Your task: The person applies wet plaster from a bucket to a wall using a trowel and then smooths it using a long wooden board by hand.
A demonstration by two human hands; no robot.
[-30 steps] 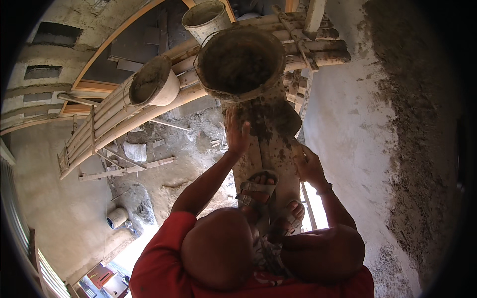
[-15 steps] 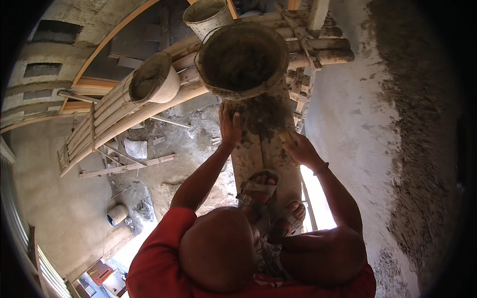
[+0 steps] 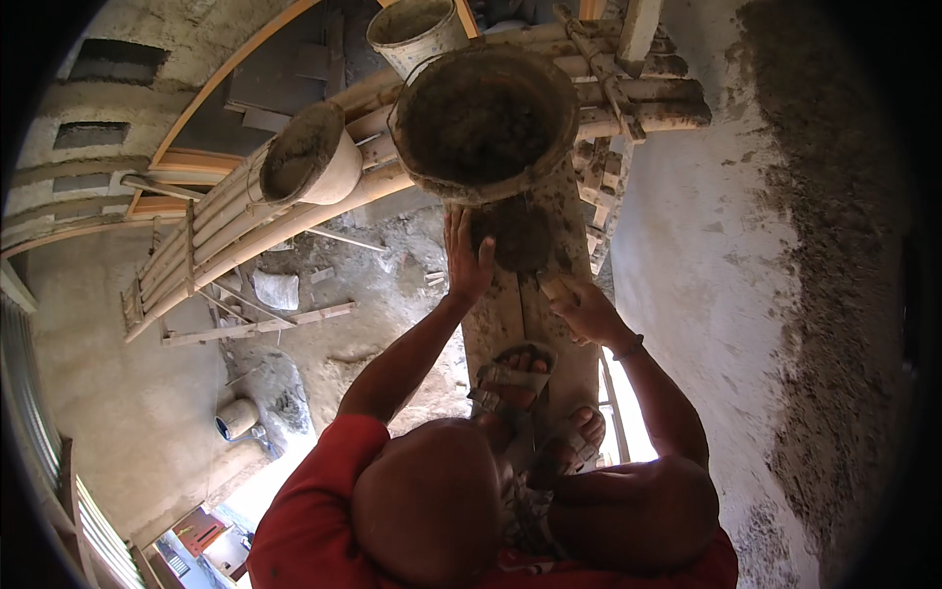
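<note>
R hand (image 3: 589,314) wrapped round a tan handle (image 3: 555,287), over the plank (image 3: 498,319) — L hand (image 3: 468,263) flat-ish, fingers out, at plank's L edge — mortar (image 3: 481,128) bucket (image 3: 473,188) just beyond.

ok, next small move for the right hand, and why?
Probably ease the right hand forward, bringing the pale block-like piece it holds up to the dark patch on the planks: the piece sits just short of it, and the open left hand is right beside it.
</note>
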